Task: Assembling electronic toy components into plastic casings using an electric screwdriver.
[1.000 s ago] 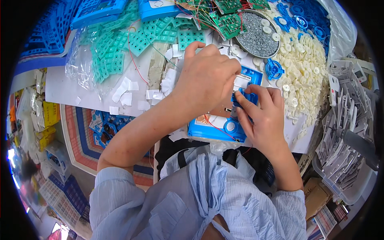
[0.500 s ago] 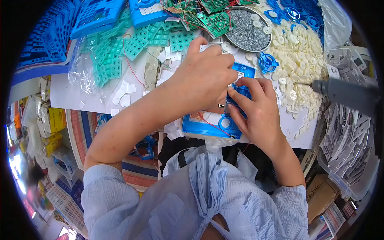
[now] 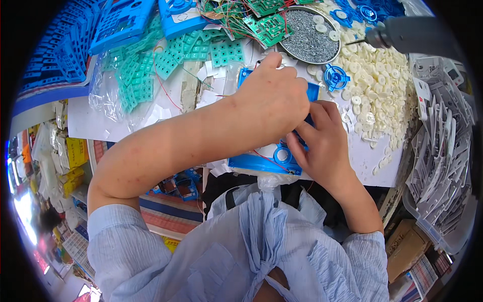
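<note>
A blue plastic housing (image 3: 251, 162) lies on the white work surface in front of me, with a red wire across its near part and a round ring in it. My left hand (image 3: 276, 95) is over its far half, fingers curled down and closed. What they grip is hidden under the hand. At the housing's right side my right hand (image 3: 326, 138) holds it, thumb and fingers bent over the edge. My left forearm covers much of the housing's left side.
An electric screwdriver (image 3: 402, 36) hangs at upper right. Beyond the hands are a dish of small screws (image 3: 309, 43), a heap of cream discs (image 3: 377, 85), green circuit boards (image 3: 269, 29) and teal keypads (image 3: 136, 80). Grey plastic parts (image 3: 437, 161) fill a bin at right.
My left hand has shifted right and its wrist has turned, with the elbow swinging out left. My right hand stays at the housing. The screwdriver has swung up and left.
</note>
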Demonstrator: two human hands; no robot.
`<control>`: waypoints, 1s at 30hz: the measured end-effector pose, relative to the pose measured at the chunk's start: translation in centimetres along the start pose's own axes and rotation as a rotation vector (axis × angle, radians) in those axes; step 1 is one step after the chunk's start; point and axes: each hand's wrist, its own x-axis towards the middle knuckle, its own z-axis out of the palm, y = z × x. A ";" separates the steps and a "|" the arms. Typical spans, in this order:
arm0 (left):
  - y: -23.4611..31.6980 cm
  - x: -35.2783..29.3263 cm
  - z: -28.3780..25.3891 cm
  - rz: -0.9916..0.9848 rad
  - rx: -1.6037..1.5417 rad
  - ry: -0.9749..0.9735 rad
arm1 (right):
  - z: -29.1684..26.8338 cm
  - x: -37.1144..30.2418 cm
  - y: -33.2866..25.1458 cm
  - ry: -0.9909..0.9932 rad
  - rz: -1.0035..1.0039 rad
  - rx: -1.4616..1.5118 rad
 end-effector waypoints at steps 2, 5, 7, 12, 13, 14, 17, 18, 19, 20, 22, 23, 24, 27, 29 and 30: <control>0.0 0.4 -0.6 -0.003 -0.018 -0.048 | 0.2 -0.2 0.5 0.040 -0.021 0.046; -0.3 1.0 -1.4 -0.009 -0.049 -0.097 | 0.1 0.0 0.3 0.064 -0.036 0.059; -1.3 1.7 -1.1 -0.006 -0.088 -0.110 | 0.1 0.1 0.2 0.071 -0.040 0.048; -2.9 4.0 -2.0 0.083 -0.112 -0.224 | 0.2 0.2 0.0 0.052 -0.032 0.025; -3.1 4.4 -2.3 0.124 -0.088 -0.307 | 0.2 0.1 0.0 0.043 -0.034 0.020; -3.3 4.4 -2.3 0.140 -0.077 -0.298 | 0.3 0.1 0.1 0.034 -0.036 0.014; -3.7 3.6 -1.8 0.181 -0.070 -0.240 | 0.3 0.3 0.0 0.009 -0.034 0.006; -3.8 3.3 -1.5 0.188 -0.083 -0.196 | 0.2 0.3 0.0 0.002 -0.032 0.005; -3.8 2.9 -1.2 0.194 -0.097 -0.152 | 0.2 0.4 0.0 -0.007 -0.033 0.003; -3.8 2.5 -0.7 0.232 -0.081 -0.092 | 0.2 0.4 0.0 -0.016 -0.034 0.001; -3.6 1.6 0.1 0.304 -0.050 0.028 | 0.2 0.4 -0.1 -0.041 -0.036 -0.009; -3.2 1.3 -0.7 0.300 -0.048 0.026 | 0.3 0.2 0.0 -0.056 -0.029 -0.026; -2.7 0.9 -1.7 0.296 -0.047 0.023 | 0.3 0.1 0.0 -0.071 -0.022 -0.042; -2.4 1.3 -0.2 0.211 -0.069 -0.128 | 0.3 0.1 -0.3 -0.088 -0.038 -0.048; -2.6 1.3 1.1 0.200 -0.107 -0.136 | 0.2 0.0 -0.7 -0.082 -0.039 -0.067; -3.0 0.9 1.8 0.216 -0.128 -0.075 | 0.2 0.0 -0.8 -0.080 -0.039 -0.077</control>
